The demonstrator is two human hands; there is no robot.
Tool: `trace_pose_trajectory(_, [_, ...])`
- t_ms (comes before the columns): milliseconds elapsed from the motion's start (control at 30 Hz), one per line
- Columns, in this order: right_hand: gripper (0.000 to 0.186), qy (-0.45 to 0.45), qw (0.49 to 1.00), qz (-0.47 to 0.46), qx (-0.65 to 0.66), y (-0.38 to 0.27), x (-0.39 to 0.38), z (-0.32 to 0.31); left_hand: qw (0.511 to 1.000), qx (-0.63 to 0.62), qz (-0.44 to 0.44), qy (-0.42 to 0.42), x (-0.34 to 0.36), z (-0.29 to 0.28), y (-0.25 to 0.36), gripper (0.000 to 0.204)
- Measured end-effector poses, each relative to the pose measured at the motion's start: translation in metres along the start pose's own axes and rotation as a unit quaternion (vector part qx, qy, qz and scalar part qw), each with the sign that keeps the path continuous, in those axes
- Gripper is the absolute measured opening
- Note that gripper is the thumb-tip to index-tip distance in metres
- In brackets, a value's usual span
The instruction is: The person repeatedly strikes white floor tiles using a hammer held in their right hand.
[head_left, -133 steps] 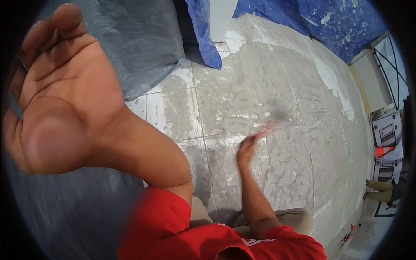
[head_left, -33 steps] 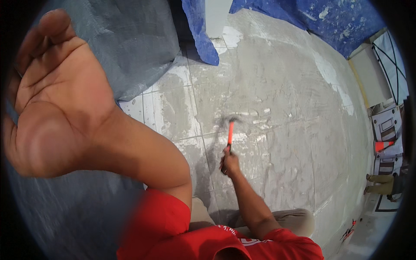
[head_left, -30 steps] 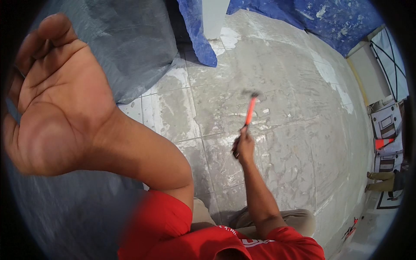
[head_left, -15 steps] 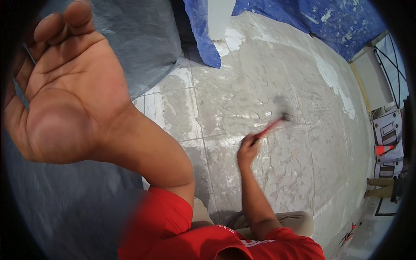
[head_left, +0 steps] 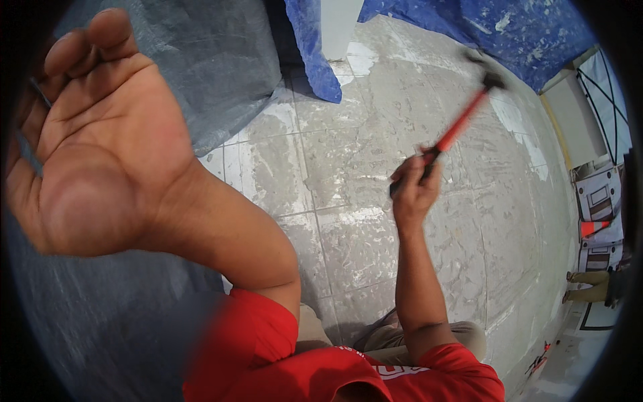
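Observation:
My right hand [head_left: 415,191] is closed around the black grip of a hammer [head_left: 462,124] with a red shaft. Its dark head is blurred by motion and stands up and to the right of my fist, apart from the tiled surface [head_left: 355,248]. That surface is grey, with chipped, rough patches and pale seams. Close to the camera at the left, my left hand [head_left: 110,154] is raised with its palm showing and fingers stretched out, partly curled at the tips. Nothing is in it. Behind it hangs a dark grey sheet [head_left: 214,74].
Blue plastic sheeting [head_left: 509,40] with white spatter covers the far side. A white post [head_left: 338,30] stands by a blue strip. On the right are an orange and white cone [head_left: 593,228], another person's legs [head_left: 589,287] and a small red tool [head_left: 538,360].
My right hand has swung the hammer up and to the right, away from the middle of the tiled surface. My left hand has shifted only slightly.

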State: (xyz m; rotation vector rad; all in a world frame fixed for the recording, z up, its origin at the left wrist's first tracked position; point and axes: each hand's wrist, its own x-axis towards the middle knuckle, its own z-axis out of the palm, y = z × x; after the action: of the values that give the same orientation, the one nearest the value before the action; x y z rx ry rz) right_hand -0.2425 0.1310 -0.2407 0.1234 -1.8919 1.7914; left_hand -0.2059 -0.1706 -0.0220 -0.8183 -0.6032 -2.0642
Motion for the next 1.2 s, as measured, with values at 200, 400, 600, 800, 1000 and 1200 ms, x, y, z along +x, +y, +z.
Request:
trace_pose_trajectory(200, [0.017, 0.056, 0.997, -0.012, 0.051, 0.056, -0.040, -0.014, 0.999, 0.026, 0.017, 0.024, 0.000, 0.003, -0.001, 0.024])
trace_pose_trajectory(400, [0.050, -0.289, 0.805, 0.417, -0.307, 0.189, -0.237, -0.057, 1.000, -0.010, 0.002, 0.001, 0.002, 0.008, 0.009, 0.027])
trace_pose_trajectory(600, [0.040, -0.244, 0.906, 0.224, -0.264, 0.102, -0.145, -0.003, 0.998, 0.033, 0.044, 0.004, -0.001, 0.006, 0.013, 0.030])
trace_pose_trajectory(800, [0.024, -0.018, 1.000, 0.018, -0.007, 0.010, -0.029, 0.015, 1.000, -0.010, 0.016, -0.015, 0.003, 0.003, 0.016, 0.028])
trace_pose_trajectory(1000, [0.014, 0.013, 0.988, 0.089, -0.122, 0.111, -0.094, -0.014, 1.000, -0.011, 0.002, 0.008, 0.006, 0.004, 0.019, 0.025])
trace_pose_trajectory(1200, [0.037, -0.197, 0.836, 0.460, -0.226, 0.189, -0.223, -0.051, 1.000, -0.024, 0.009, -0.008, 0.007, 0.004, 0.022, 0.024])
